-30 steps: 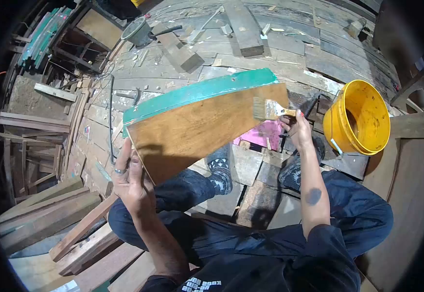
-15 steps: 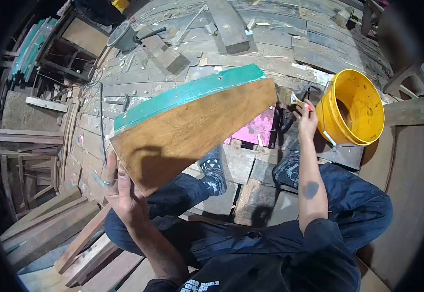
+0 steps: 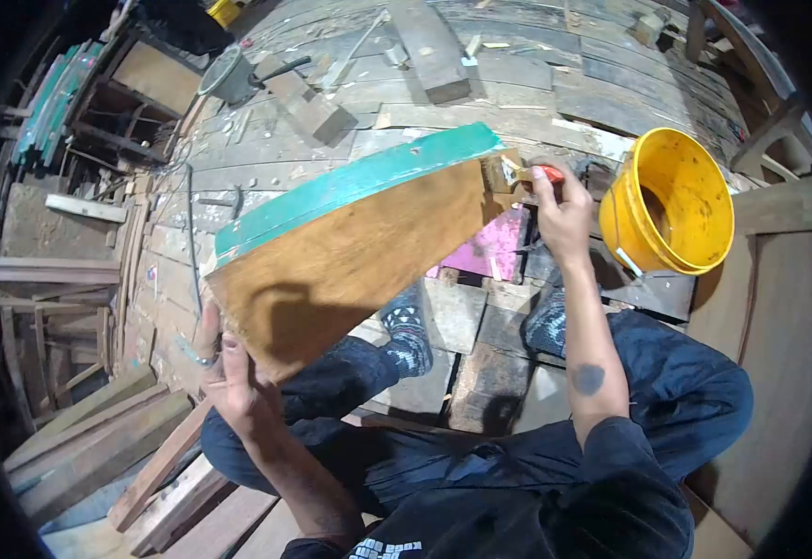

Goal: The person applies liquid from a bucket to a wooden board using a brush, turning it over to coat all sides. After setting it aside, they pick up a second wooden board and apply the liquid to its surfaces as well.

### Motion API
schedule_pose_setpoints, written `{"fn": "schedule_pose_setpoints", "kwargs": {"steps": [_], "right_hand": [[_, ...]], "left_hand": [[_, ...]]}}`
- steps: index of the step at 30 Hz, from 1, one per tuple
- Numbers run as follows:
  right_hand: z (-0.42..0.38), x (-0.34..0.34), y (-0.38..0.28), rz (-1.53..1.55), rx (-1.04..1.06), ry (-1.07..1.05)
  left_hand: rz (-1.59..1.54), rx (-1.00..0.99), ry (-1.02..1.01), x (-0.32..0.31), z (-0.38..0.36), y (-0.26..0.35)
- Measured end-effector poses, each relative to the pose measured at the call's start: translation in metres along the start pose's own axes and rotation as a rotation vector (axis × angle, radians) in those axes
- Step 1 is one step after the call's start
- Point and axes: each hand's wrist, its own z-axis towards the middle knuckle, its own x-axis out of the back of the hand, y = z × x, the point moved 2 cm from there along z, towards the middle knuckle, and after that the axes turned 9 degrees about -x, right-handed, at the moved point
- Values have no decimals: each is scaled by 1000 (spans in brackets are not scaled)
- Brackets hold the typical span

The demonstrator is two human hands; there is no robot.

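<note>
A brown wooden board [image 3: 369, 242] with a turquoise-painted strip [image 3: 359, 186] along its far edge is tilted above my lap. My left hand [image 3: 236, 377] grips the board's near left end, thumb along that edge. Pinched in my right hand [image 3: 564, 212] is a paintbrush [image 3: 546, 174] with a red-orange handle. Its bristles are at the right end of the board, where it appears to touch the wood; exact contact is hard to tell. A pink sheet [image 3: 490, 250] lies on the floor beneath, partly hidden by the board.
A yellow bucket [image 3: 618, 219], stained inside, stands right of my right hand. Wood strips [image 3: 99, 447] are piled at left. Thick wooden blocks [image 3: 429, 56], a grey bucket [image 3: 229, 79] and scraps lie on the plank floor [image 3: 508, 93] ahead. A wooden panel [image 3: 778, 354] is at right.
My right hand has moved left with the paintbrush, from beside the bucket to the board's right end. The board and my left hand stay nearly where they were.
</note>
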Motion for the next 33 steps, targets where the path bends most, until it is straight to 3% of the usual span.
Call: {"fn": "schedule_pose_setpoints", "kwargs": {"steps": [7,11,15,19,21,24,26,27,29,31,33], "right_hand": [[-23,-2,-104,198,144,-232],[-45,1,-150,283,396,-321],[-73,-3,-180,538,398,-434],[-94,-7,-198,675,428,-688],[-96,-8,-203,741,459,-699],[-100,-7,-198,778,333,-704],[-91,-10,-183,922,52,-686],[-83,-11,-175,831,20,-650],[-62,-10,-148,680,-165,-622],[-36,-13,-110,787,-315,-691],[-19,-19,-68,908,-431,-543]], "left_hand": [[-96,58,57,-2,-2,2],[-15,27,96,-4,1,-1],[-113,86,99,-1,1,-4],[-161,34,58,-2,-1,-4],[-185,36,-8,2,-2,-4],[-143,16,-2,1,-1,-3],[-153,51,-12,1,-2,-3],[-95,48,19,1,-2,-2],[8,37,16,0,-2,2],[-29,28,26,8,-3,-5],[-16,23,2,6,-2,-3]]}}
